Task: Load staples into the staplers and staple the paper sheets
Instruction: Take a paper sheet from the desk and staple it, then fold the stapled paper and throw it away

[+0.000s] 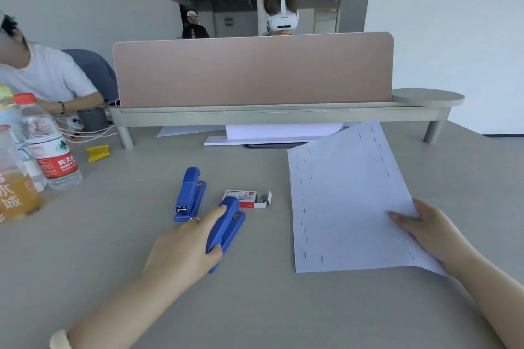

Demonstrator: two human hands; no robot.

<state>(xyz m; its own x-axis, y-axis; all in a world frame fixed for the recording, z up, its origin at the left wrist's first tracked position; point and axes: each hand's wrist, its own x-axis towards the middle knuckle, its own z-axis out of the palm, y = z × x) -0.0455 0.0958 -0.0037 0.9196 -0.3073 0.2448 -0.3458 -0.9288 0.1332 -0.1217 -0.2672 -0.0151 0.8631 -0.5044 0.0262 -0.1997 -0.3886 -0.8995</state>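
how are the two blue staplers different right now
The near stapler is under the left hand, fingers wrapped over its top; the far stapler lies untouched on the table. The near one leans toward the staple box and partly hides it; the far one sits left of the box, apart from it, more nearly upright in the picture. Both are blue, closed and look like the same model.

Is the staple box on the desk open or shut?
Open. The staple box has its right end flap folded outward, with grey staples showing at that end.
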